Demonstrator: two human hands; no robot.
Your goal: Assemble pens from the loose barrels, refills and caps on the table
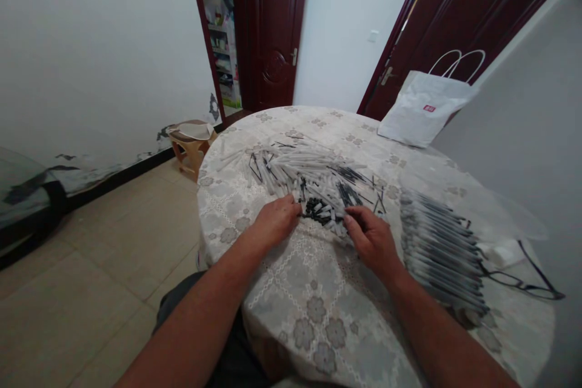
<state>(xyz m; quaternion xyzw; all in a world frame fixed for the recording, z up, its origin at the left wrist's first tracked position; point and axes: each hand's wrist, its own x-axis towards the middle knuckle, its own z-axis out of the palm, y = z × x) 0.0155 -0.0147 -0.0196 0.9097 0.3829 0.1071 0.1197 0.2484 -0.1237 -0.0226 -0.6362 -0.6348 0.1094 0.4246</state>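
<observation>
My left hand (278,219) rests at the near edge of a heap of pen parts, its fingers closed together. A small dark piece shows by its fingertips, but whether it is held cannot be made out. Across from it, my right hand (370,236) has thumb and fingers pinched at the right side of the heap; what lies between them is too small to name. Between the hands is a pile of small black and white pen caps (322,209). Whitish pen barrels (295,163) spread behind them, with thin black refills (349,194) beside and on top.
A patterned tablecloth (313,291) covers the round table. At the right lie a stack of dark pens (448,248), a clear plastic bag (495,203) and eyeglasses (522,284). A white paper bag (422,109) stands at the back right. A stool (191,139) is left of the table.
</observation>
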